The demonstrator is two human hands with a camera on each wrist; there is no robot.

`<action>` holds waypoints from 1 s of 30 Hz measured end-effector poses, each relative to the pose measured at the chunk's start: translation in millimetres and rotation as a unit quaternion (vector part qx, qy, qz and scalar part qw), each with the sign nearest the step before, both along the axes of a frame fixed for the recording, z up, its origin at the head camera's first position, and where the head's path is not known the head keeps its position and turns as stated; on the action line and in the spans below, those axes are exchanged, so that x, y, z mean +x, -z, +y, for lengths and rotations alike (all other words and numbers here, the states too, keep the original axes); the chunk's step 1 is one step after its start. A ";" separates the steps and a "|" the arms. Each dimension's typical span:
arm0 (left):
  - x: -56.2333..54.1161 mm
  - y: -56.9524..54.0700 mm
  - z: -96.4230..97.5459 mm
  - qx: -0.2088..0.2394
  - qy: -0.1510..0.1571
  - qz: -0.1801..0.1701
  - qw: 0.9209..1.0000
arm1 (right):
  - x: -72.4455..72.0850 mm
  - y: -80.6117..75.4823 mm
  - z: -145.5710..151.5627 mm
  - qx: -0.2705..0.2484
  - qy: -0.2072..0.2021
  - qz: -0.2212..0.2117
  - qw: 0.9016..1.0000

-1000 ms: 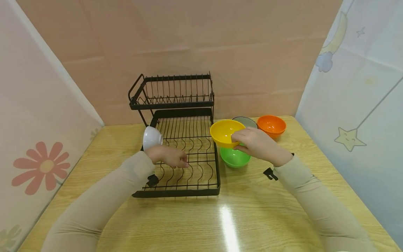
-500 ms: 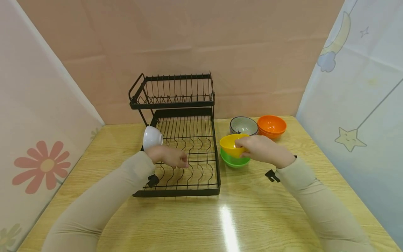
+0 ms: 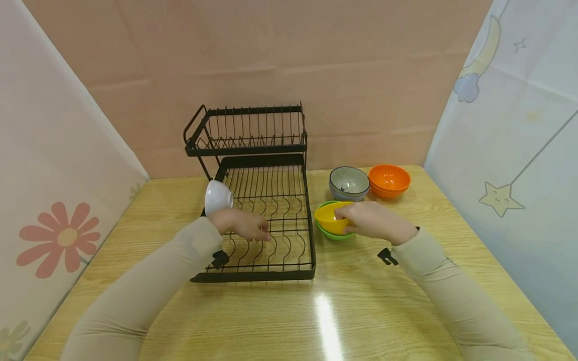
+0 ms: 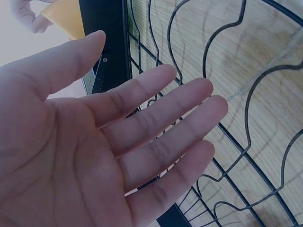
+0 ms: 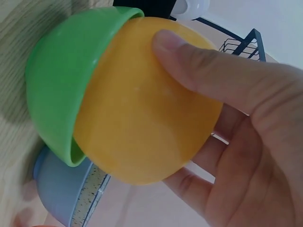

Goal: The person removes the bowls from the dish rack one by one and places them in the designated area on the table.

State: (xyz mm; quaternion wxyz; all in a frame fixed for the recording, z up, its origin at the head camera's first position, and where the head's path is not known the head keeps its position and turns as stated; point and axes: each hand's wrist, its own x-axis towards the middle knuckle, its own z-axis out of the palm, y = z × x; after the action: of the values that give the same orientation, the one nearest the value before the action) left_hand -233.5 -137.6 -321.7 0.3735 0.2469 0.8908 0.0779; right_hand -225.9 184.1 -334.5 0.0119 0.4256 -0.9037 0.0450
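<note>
My right hand (image 3: 372, 219) grips a yellow bowl (image 3: 326, 216) by its rim, thumb on the outside and fingers inside. In the right wrist view the yellow bowl (image 5: 142, 109) sits tilted, partly inside a green bowl (image 5: 61, 80) that stands on the table. Over the black dish rack (image 3: 253, 276) is my left hand (image 3: 241, 224), holding nothing. Its fingers (image 4: 161, 123) are extended and slightly apart above the wires in the left wrist view. A white bowl (image 3: 218, 197) leans on its side in the rack, just behind the left hand.
Behind the green bowl stands a grey-blue bowl (image 3: 348, 181) with a dark rim. Stacked orange bowls (image 3: 389, 179) are to its right. The rack's upper tier (image 3: 248, 149) rises at the back. Printed cloth walls (image 3: 510, 150) border the wooden table (image 3: 253, 321).
My right hand has lowered the yellow bowl from above down into the green bowl, uncovering the grey-blue bowl behind. The left hand has stayed in place.
</note>
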 end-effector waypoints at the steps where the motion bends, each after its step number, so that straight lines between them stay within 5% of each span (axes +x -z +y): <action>1: 0.0 0.0 0.1 0.000 0.001 0.000 1.000 | -0.3 0.5 0.3 0.002 -0.001 0.000 1.000; 22: 0.7 -2.2 0.2 -0.001 -0.001 -0.002 1.000 | -5.9 2.8 -0.3 0.036 0.020 -0.058 0.997; 30: 2.0 -0.3 -2.1 -0.003 -0.004 -0.002 1.000 | -5.8 -2.4 5.3 -0.009 -0.003 -0.082 0.997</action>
State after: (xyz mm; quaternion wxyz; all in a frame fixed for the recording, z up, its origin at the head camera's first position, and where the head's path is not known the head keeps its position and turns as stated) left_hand -231.6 -139.7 -321.4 0.3762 0.2421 0.8911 0.0768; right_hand -231.7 189.4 -332.1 -0.0589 0.4231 -0.8999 0.0881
